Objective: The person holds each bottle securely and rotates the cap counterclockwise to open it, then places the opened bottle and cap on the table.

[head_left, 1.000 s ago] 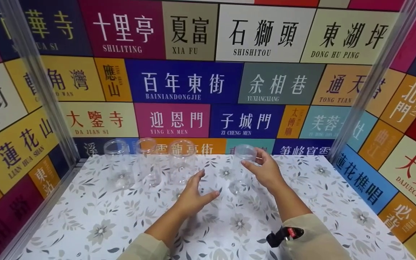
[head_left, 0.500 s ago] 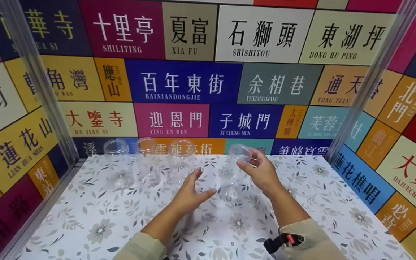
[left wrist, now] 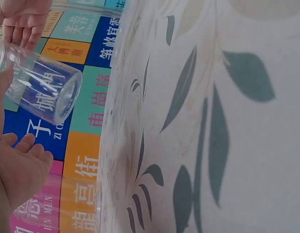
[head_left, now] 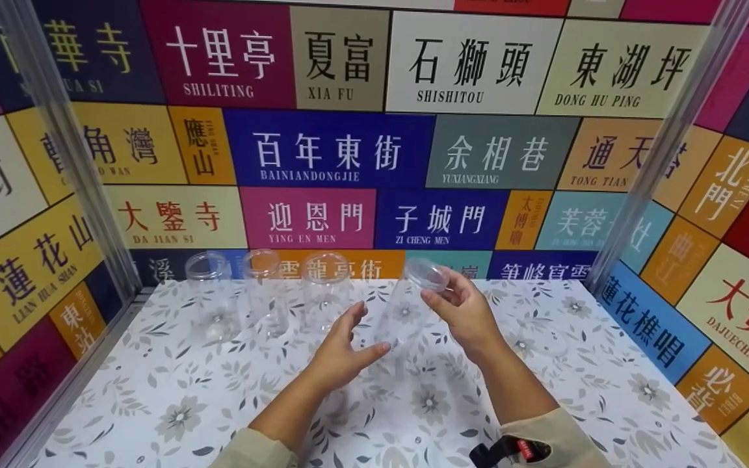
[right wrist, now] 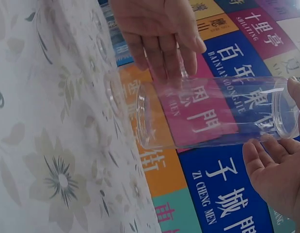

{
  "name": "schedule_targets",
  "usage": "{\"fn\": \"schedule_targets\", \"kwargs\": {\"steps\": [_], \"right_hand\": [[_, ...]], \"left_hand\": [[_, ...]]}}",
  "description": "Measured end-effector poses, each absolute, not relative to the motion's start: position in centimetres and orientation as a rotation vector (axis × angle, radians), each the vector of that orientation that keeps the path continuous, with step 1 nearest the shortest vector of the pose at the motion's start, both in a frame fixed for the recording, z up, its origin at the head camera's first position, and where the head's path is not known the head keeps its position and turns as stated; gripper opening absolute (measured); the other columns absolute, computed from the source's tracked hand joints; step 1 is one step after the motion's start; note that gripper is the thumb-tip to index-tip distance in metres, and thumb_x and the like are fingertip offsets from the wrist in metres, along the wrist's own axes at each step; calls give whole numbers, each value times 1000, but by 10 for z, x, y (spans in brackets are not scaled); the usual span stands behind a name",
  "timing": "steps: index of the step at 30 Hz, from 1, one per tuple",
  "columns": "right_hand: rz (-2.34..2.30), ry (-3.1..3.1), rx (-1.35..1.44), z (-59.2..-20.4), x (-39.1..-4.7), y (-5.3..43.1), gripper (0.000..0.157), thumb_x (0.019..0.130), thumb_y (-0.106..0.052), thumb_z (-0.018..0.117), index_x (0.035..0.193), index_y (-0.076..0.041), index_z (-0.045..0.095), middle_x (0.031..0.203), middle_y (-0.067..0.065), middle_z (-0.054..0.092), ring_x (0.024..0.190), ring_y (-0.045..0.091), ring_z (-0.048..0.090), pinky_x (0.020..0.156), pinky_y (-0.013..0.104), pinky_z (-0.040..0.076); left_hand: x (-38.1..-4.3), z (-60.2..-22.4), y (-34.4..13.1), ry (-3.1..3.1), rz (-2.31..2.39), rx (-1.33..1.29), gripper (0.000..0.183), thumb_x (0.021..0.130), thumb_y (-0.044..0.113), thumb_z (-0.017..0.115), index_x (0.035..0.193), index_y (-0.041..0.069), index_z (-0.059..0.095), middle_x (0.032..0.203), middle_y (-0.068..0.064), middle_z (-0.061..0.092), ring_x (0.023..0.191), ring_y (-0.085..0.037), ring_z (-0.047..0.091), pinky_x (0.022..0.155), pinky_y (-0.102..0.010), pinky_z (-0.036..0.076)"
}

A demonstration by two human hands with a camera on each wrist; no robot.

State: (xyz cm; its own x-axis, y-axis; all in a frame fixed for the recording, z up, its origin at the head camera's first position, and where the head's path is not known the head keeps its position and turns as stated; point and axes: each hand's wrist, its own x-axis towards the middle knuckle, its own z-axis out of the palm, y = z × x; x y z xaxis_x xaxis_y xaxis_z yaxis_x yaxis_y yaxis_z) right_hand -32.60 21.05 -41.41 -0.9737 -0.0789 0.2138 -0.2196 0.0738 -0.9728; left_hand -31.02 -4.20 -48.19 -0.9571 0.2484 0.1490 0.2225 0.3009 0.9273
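In the head view, my right hand [head_left: 469,315] grips a clear plastic jar [head_left: 407,305] near its rim. The jar leans, its base pointing down toward my left hand [head_left: 348,354]. That hand has its fingers extended and thumb apart, close beside the jar's base. In the right wrist view, the jar [right wrist: 203,114] looks see-through with nothing inside, and my left hand [right wrist: 159,29] is near its base end. The left wrist view shows the jar base [left wrist: 67,99] apart from my left palm [left wrist: 19,167]. Whether a lid covers the rim, I cannot tell.
Three similar clear jars stand upright in a row at the back left: a left one [head_left: 213,305], a middle one [head_left: 267,302] and a right one [head_left: 326,299]. A floral cloth [head_left: 179,416] covers the table. Colourful sign-printed panels [head_left: 329,149] enclose the back and sides.
My right hand has shifted slightly left with the jar and tilted it from nearly upright, its base swinging left toward my left hand. The left hand has barely moved.
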Motion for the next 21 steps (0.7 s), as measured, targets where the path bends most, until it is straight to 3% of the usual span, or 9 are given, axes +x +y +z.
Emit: {"fn": "schedule_targets", "kwargs": {"steps": [12,17,21], "right_hand": [[2155,-2114,356,-408,-312,193,58,105,-15,69,158,-7,47,157,17,56,135,21,64,101,23,58],[2185,-2094,378,-410,-311,189,58,105,-14,69,158,-7,47,158,16,56,136,21,64,101,26,58],[2204,-2074,376,-412,-312,187,57,105,-14,69,158,-8,47,158,14,55,139,23,62,103,28,58]], "left_hand": [[-305,-479,-45,2480,1841,498,100,89,47,86,168,18,33,172,-5,42,163,-30,35,135,-52,28],[-302,-478,-45,2469,1872,535,99,89,43,87,167,14,33,171,-7,43,162,-30,36,135,-51,28],[-301,-477,-41,2482,1880,503,100,87,45,88,167,18,35,170,-3,45,161,-28,39,134,-51,31]]}}
